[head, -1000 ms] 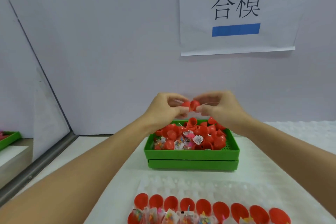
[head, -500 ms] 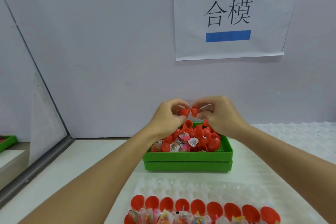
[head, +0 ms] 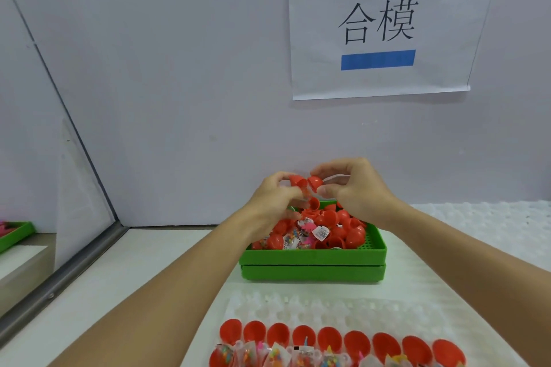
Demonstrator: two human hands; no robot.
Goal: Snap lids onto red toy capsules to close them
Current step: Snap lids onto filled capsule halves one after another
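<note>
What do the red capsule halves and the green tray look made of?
Capsule halves: probably thin moulded plastic, smooth with a slight sheen, uniform red. Green tray: apparently rigid moulded plastic, matte, with a perforated grid floor visible at its right corner.

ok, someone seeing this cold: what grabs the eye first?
The two hands raised mid-frame: the left hand and right hand each pinch a red capsule half, the halves meeting but not yet closed. Just below sits the green tray heaped with red shells and wrapped toys. On the wall at upper right hangs a white paper sign with black characters and blue bars.
</note>
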